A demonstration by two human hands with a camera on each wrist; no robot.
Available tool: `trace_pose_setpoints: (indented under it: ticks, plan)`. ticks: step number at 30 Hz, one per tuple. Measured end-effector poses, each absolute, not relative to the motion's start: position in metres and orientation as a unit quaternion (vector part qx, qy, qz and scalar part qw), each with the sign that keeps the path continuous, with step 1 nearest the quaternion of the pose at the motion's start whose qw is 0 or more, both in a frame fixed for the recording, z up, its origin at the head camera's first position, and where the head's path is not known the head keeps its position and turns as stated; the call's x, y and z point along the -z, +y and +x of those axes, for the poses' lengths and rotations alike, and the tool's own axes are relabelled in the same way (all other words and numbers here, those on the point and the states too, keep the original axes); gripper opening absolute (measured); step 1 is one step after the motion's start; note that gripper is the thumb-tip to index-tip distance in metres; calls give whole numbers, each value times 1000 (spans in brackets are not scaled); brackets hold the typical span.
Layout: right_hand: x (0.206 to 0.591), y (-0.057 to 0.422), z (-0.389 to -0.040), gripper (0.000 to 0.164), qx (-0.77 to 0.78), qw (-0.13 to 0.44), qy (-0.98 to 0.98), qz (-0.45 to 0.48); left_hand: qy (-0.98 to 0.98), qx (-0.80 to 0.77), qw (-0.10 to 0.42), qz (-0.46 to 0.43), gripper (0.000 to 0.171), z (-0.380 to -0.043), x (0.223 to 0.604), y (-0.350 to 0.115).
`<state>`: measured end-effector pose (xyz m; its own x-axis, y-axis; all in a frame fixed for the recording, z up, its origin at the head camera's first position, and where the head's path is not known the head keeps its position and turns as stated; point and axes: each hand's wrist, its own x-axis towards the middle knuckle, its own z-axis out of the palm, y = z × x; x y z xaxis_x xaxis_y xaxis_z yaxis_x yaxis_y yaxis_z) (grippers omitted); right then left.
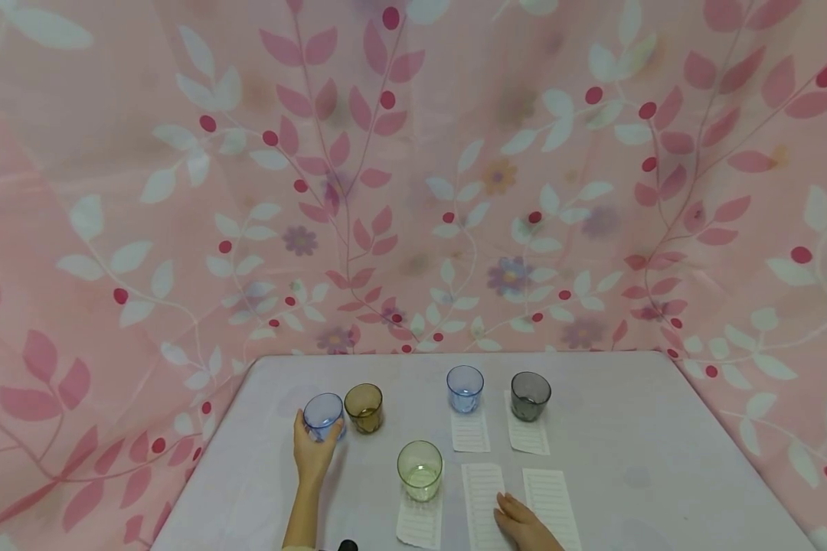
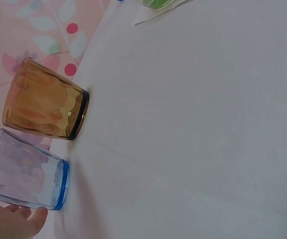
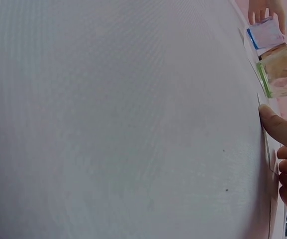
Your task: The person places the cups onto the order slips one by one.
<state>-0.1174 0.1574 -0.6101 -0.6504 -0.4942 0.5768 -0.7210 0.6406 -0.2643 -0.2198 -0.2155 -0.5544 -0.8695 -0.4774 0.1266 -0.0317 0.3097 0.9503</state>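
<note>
At the left of the table my left hand [image 1: 314, 453] holds a blue glass [image 1: 324, 418], thumb on one side and fingers on the other. The blue glass [image 2: 26, 172] stands upright beside an amber glass [image 1: 364, 409]. A green glass [image 1: 420, 472] stands on a paper strip [image 1: 419, 528] near the front. Further back are a second blue glass [image 1: 465, 389] and a grey glass [image 1: 530, 397], each at the far end of a paper strip. My right hand [image 1: 524, 524] is low over two front paper strips, holding nothing; its fingers [image 3: 282, 127] are near the paper edge.
Two paper strips lie at the front right, the left one [image 1: 481, 490] and the right one [image 1: 551, 501]. Two more strips [image 1: 470, 432] lie under the rear glasses. A pale cloth covers the table [image 1: 634, 428], and a pink patterned curtain [image 1: 413, 191] hangs behind it.
</note>
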Motion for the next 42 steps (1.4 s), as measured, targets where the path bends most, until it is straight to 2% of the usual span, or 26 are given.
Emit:
trace_pose_setpoints:
  ticks: [6, 12, 18, 25, 35, 42]
  plan:
    - [623, 153, -125, 83, -257, 298, -833, 390, -783, 568, 198, 160, 90, -219, 557, -216]
    - [624, 151, -127, 84, -240, 326, -818, 410, -777, 578, 191, 157, 89, -217, 560, -215]
    - [624, 155, -126, 81, -276, 290, -822, 404, -777, 580, 186, 157, 90, -217, 561, -215]
    - [613, 156, -120, 58, -262, 226, -880, 324, -772, 589, 179, 158, 91, -217, 559, -217]
    - [617, 157, -121, 55, -253, 206, -890, 319, -771, 586, 194, 156, 92, -219, 558, -222]
    - [613, 156, -120, 53, -264, 187, -891, 319, -757, 593, 224, 159, 83, -223, 562, -224]
